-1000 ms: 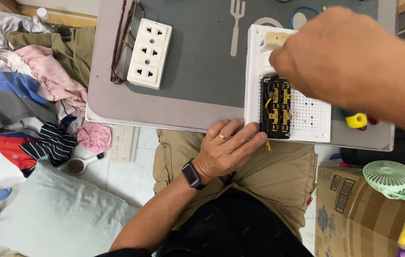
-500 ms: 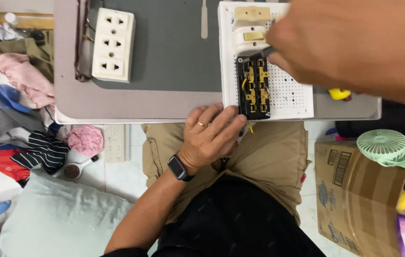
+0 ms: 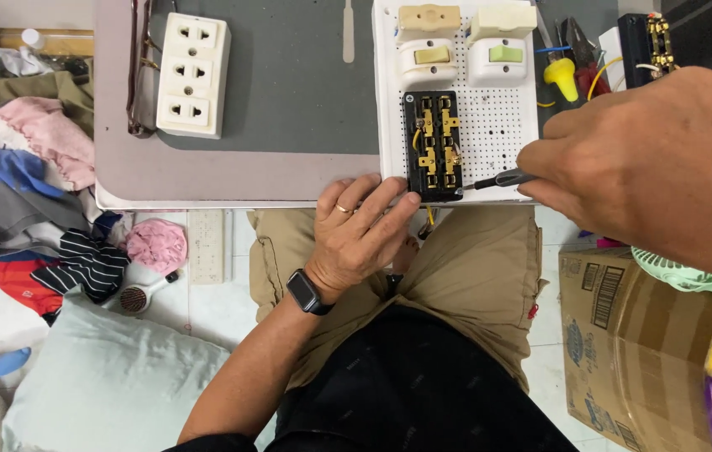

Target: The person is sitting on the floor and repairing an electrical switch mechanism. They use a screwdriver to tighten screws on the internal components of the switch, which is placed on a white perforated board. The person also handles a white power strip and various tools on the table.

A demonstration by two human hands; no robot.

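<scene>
A white perforated board [image 3: 502, 125] lies at the near edge of a grey table [image 3: 289, 92]. On it sit a black socket base with brass contacts [image 3: 434, 146] and two cream switches [image 3: 461, 42]. My right hand [image 3: 649, 167] grips a screwdriver [image 3: 502, 178], its dark tip touching the black base's lower right corner. My left hand [image 3: 360, 230], with a ring and a wrist watch, rests fingers spread at the table edge, fingertips touching the base's lower left corner.
A white triple socket [image 3: 191, 75] and glasses [image 3: 134, 75] lie on the table's left. Pliers, a yellow-handled tool [image 3: 561, 75] and a second black part [image 3: 649, 42] sit at the right. Clothes [image 3: 21, 184], a pillow [image 3: 113, 377], a cardboard box [image 3: 632, 335] and a small fan [image 3: 682, 276] are on the floor.
The view has shifted, bringing the board nearer the centre. My right hand has drawn back to the right, uncovering the board and showing the screwdriver. My left hand has moved up to the board's edge.
</scene>
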